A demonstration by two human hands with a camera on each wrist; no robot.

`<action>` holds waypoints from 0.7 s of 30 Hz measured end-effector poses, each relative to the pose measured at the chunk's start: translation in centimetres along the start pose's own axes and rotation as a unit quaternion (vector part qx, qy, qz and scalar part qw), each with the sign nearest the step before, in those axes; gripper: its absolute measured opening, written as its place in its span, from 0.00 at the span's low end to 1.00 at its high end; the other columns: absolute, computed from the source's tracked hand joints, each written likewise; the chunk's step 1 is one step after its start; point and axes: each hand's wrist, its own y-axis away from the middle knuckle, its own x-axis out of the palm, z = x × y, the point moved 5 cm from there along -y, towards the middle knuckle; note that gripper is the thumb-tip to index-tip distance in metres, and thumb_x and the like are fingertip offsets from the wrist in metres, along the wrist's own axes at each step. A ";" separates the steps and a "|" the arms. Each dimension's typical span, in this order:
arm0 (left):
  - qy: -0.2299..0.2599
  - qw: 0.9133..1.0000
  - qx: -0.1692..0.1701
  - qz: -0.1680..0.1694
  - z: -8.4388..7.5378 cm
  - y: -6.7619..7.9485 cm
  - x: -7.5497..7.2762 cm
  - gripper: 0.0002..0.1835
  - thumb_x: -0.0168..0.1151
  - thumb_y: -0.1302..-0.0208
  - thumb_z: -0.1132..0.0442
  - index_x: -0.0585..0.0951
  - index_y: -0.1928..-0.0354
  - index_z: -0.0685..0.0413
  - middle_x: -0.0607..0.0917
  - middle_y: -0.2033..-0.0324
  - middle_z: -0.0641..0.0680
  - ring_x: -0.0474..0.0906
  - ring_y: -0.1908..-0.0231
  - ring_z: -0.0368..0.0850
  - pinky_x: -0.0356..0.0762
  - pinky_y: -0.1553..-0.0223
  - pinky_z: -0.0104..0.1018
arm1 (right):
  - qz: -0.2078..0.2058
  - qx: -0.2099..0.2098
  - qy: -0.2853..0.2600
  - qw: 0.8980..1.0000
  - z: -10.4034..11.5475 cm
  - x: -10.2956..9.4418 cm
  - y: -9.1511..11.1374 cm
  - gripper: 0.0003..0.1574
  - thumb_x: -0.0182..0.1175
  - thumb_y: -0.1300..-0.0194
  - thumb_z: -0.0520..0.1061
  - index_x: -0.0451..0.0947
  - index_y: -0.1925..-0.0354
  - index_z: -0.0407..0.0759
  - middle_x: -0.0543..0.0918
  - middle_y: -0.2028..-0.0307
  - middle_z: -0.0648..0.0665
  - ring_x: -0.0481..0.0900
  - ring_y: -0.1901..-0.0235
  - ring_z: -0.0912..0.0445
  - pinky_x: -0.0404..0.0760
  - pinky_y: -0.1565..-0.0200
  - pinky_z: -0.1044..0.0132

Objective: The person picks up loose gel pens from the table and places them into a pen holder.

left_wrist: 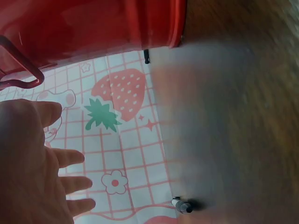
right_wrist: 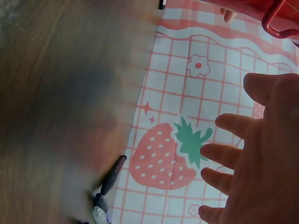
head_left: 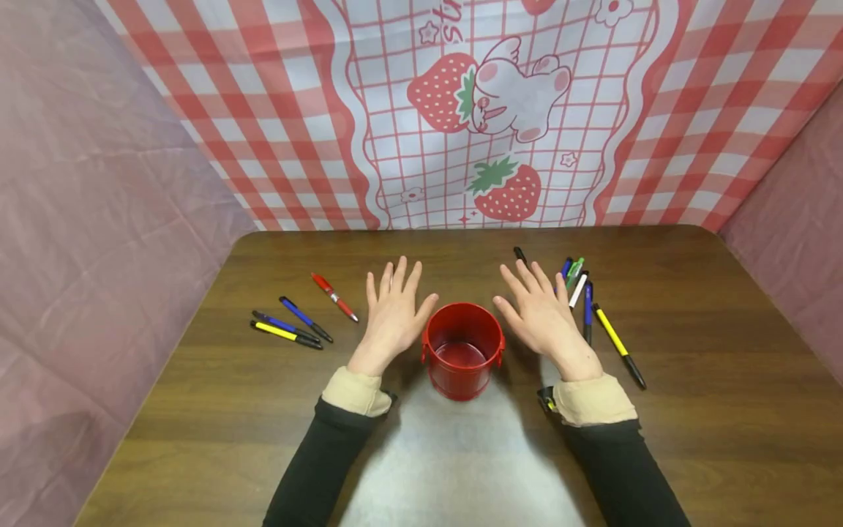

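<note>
A small red bucket point(head_left: 463, 380) with side handles stands upright in the middle of the table, and its inside looks bare. My left hand point(head_left: 394, 313) is held palm down on its left, fingers straight and spread, thumb tip near the rim. On the other side my right hand point(head_left: 543, 318) mirrors it, also spread and holding nothing. In the left wrist view the bucket wall point(left_wrist: 93, 28) shows above the left hand point(left_wrist: 32, 158). The right wrist view has the right hand point(right_wrist: 261, 149) below a bucket handle point(right_wrist: 275, 23).
Left of the left hand lie a red pen point(head_left: 334, 297), blue pens point(head_left: 303, 316) and a yellow pen point(head_left: 276, 331). Around the right hand are a white pen point(head_left: 578, 290), a green pen point(head_left: 575, 271), a yellow pen point(head_left: 612, 331) and several others. A strawberry-print cloth point(head_left: 395, 132) hangs behind the table point(head_left: 711, 410).
</note>
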 end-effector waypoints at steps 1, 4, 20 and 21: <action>0.006 1.000 0.000 0.002 0.0 0.0 0.0 0.34 0.41 0.35 0.39 0.54 0.31 0.46 0.51 0.30 0.55 0.43 0.31 0.54 0.32 0.34 0.57 | -0.001 0.000 -0.002 1.000 0.0 0.0 0.0 0.37 0.40 0.32 0.62 0.52 0.31 0.48 0.53 0.32 0.38 0.45 0.32 0.40 0.37 0.37 0.37; 0.043 0.999 0.001 0.001 0.1 -0.1 -0.2 0.32 0.42 0.34 0.41 0.60 0.33 0.49 0.57 0.32 0.55 0.49 0.32 0.53 0.37 0.34 0.55 | -0.013 0.001 -0.010 1.000 -0.3 -0.2 -0.1 0.35 0.44 0.32 0.59 0.54 0.32 0.46 0.57 0.33 0.37 0.50 0.34 0.40 0.40 0.37 0.37; 0.382 0.895 0.156 0.171 -1.7 1.7 -1.1 0.26 0.56 0.38 0.52 0.66 0.39 0.47 0.73 0.43 0.47 0.68 0.43 0.40 0.66 0.42 0.41 | -0.013 0.057 0.011 0.998 -4.9 0.1 -2.5 0.26 0.56 0.41 0.45 0.68 0.50 0.28 0.75 0.56 0.27 0.74 0.57 0.34 0.72 0.57 0.43; 0.385 0.890 0.165 0.181 -1.8 1.9 -1.1 0.28 0.58 0.39 0.52 0.65 0.38 0.47 0.73 0.43 0.46 0.68 0.43 0.40 0.67 0.43 0.41 | -0.005 0.063 0.012 0.998 -5.1 0.3 -2.7 0.25 0.56 0.41 0.45 0.68 0.51 0.27 0.74 0.57 0.27 0.74 0.58 0.34 0.72 0.58 0.42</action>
